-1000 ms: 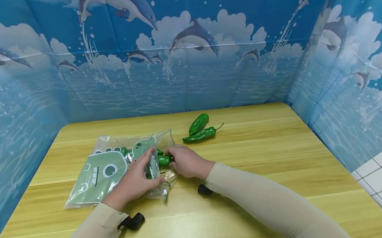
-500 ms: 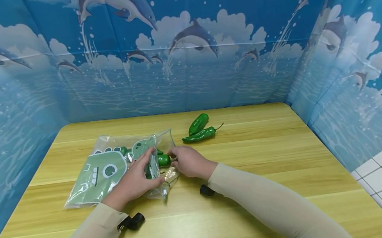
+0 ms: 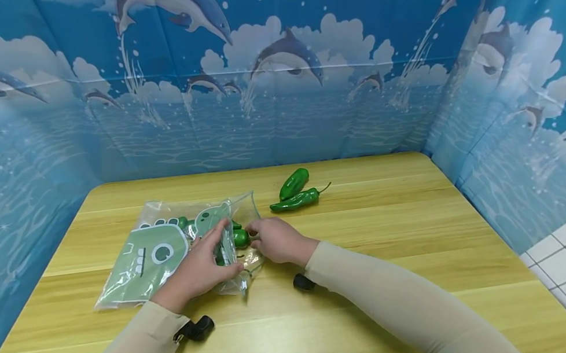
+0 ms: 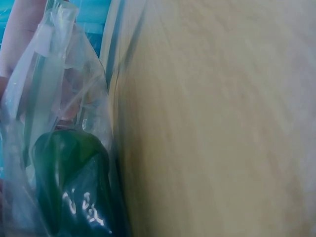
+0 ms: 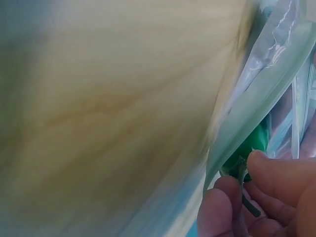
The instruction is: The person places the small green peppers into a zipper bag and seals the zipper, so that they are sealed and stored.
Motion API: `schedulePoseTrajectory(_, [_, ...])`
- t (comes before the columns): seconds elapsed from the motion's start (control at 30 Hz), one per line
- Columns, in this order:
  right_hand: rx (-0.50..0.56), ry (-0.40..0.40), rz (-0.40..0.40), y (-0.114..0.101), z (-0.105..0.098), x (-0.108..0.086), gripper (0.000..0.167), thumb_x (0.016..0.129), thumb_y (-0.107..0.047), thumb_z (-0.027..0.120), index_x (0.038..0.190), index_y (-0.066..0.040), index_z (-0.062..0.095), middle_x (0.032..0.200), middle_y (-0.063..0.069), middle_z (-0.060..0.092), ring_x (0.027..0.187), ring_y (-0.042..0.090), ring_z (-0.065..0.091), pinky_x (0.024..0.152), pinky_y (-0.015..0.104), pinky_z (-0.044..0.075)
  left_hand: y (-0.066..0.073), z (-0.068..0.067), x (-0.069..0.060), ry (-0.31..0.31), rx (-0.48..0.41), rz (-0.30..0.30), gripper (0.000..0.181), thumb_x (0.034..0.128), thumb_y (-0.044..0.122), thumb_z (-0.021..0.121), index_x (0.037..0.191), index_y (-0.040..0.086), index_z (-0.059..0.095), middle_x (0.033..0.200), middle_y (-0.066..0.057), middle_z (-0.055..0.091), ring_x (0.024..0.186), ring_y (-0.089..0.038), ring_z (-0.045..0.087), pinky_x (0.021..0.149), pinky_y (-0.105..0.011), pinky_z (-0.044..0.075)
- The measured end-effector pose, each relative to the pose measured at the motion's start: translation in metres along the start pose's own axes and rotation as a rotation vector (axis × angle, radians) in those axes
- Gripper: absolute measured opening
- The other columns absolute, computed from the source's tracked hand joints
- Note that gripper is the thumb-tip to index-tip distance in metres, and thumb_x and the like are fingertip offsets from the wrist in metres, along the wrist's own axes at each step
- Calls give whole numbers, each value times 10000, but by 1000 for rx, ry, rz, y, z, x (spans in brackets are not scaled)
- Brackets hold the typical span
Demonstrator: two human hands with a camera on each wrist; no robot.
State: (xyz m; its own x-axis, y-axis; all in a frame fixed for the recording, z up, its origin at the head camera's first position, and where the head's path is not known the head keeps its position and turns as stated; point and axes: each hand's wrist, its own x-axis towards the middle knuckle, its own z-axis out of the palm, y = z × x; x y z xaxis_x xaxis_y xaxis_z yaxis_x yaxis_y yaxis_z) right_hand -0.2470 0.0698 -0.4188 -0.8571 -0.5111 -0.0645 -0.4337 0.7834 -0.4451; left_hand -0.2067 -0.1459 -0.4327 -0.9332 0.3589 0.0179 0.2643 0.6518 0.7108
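Observation:
In the head view a clear zip bag [image 3: 131,269] with a green cartoon print lies flat, its mouth to the right, several green peppers inside. The left hand [image 3: 199,270] rests on the bag near the mouth, thumb and fingers spread against the film. At the mouth the right hand [image 3: 280,240] pinches the stem of a green pepper [image 3: 240,238], whose body is inside the bag. The right wrist view shows the stem between the thumb and fingers [image 5: 276,173]. A green pepper [image 4: 74,182] appears behind film in the left wrist view.
Two more green peppers, one plump [image 3: 294,183] and one with a long stem [image 3: 296,200], lie beyond the right hand on the wooden table [image 3: 372,219]. A dolphin-print curtain [image 3: 281,118] stands behind the table and along its sides.
The pinched pepper has shifted slightly left, further into the bag. The right hand drew back a little to the right, then moved left again. The left hand has stayed in place.

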Motion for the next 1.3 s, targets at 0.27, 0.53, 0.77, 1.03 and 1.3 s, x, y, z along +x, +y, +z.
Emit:
schedulePoseTrajectory(0.27, [7, -27, -1, 0, 1, 1, 438, 1035, -163, 670, 1460, -69, 618, 1418, 85, 688, 1353, 257, 627, 1160, 406, 502, 0, 0, -1, 0, 0, -2, 1077, 879, 415, 822, 1709, 194, 172, 1750, -67, 264, 1624, -386, 196, 1311, -660, 29])
schedulePoseTrajectory(0.53, [-50, -37, -16, -2, 1, 0, 470, 1036, -125, 656, 1500, -95, 590, 1452, 63, 672, 1369, 248, 617, 1167, 395, 496, 1, 0, -1, 2, 13, 2, 1079, 873, 398, 828, 1706, 167, 182, 1744, -80, 280, 1618, -389, 214, 1315, -652, 30])
schedulePoseTrajectory(0.77, [-85, -43, -35, -4, 2, 2, 479, 1042, -92, 618, 1519, -109, 574, 1467, 61, 662, 1362, 247, 624, 1160, 386, 503, 1, 0, 0, 7, 25, 7, 1077, 870, 391, 828, 1704, 155, 189, 1740, -86, 289, 1615, -382, 228, 1317, -647, 34])
schedulePoseTrajectory(1.03, [-92, -42, -47, -2, 2, 2, 459, 1049, -58, 574, 1504, -119, 592, 1346, 56, 733, 1267, 212, 683, 1110, 368, 541, 2, -1, 0, 4, 24, 2, 1080, 868, 391, 829, 1702, 141, 191, 1744, -106, 270, 1617, -398, 212, 1315, -649, 40])
schedulePoseTrajectory(1.3, [-98, -49, -59, -4, 2, 4, 440, 1066, -72, 567, 1501, -130, 598, 1287, 43, 759, 1213, 202, 709, 1068, 360, 567, 3, -1, -1, 2, 18, 4, 1082, 869, 384, 830, 1702, 134, 187, 1747, -120, 253, 1615, -408, 209, 1316, -647, 35])
